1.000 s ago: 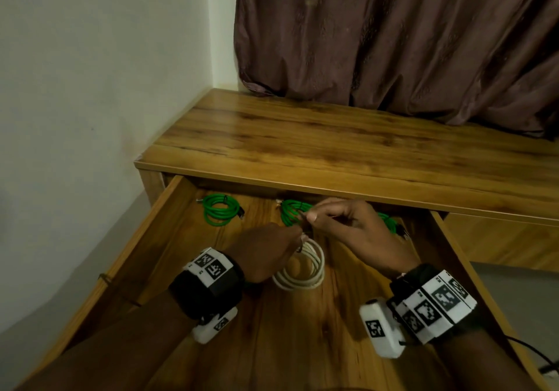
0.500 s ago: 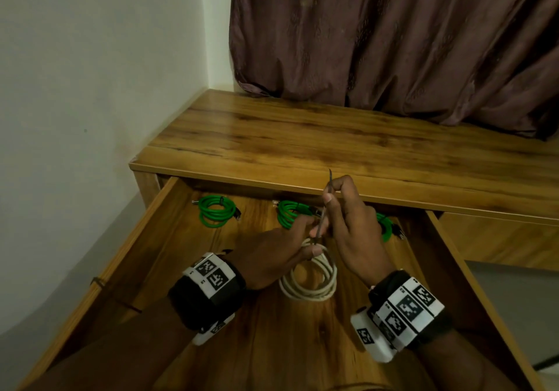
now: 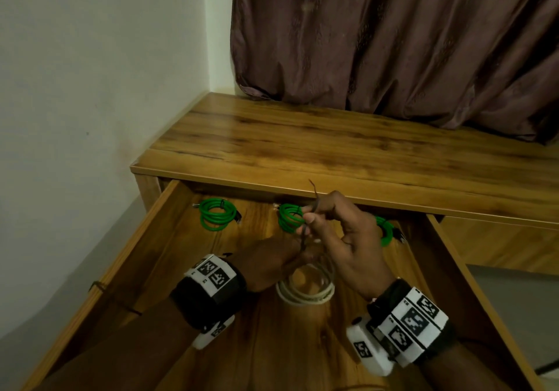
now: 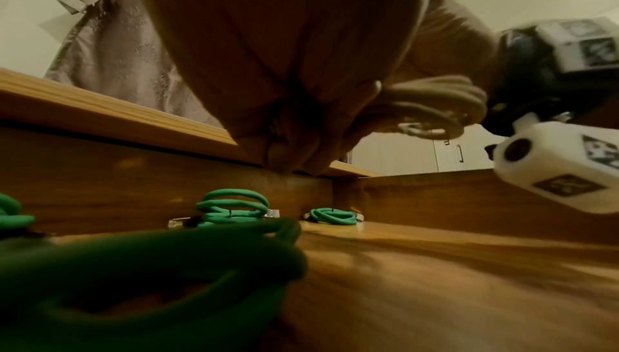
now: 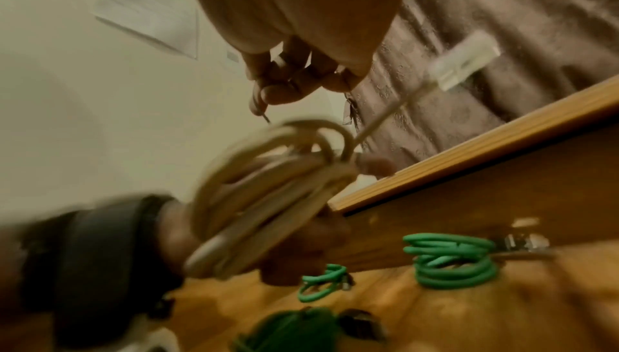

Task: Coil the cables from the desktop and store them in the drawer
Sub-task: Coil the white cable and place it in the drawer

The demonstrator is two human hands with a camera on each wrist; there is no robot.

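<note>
A white coiled cable (image 3: 305, 289) hangs over the open wooden drawer (image 3: 157, 236). My left hand (image 3: 272, 257) grips the top of this coil (image 4: 432, 103). Just above it, my right hand (image 3: 332, 227) pinches a thin dark twist tie (image 3: 314, 200) that stands upright from the coil (image 5: 268, 188). The white cable's plug (image 5: 463, 66) sticks out to the upper right in the right wrist view. Three green coiled cables lie along the back of the drawer: one at the left (image 3: 217, 213), one in the middle (image 3: 289, 217), one at the right (image 3: 385, 232), partly hidden by my right hand.
The wooden desktop (image 3: 332, 148) stretches behind the drawer, with a dark curtain (image 3: 393, 43) hanging over its back edge. A white wall (image 3: 90, 73) stands at the left. The drawer's right wall (image 3: 453, 257) runs close to my right wrist.
My right hand lifted from the coil up above it, drawing the twist tie upright. The white coil rose slightly off the drawer floor with my left hand.
</note>
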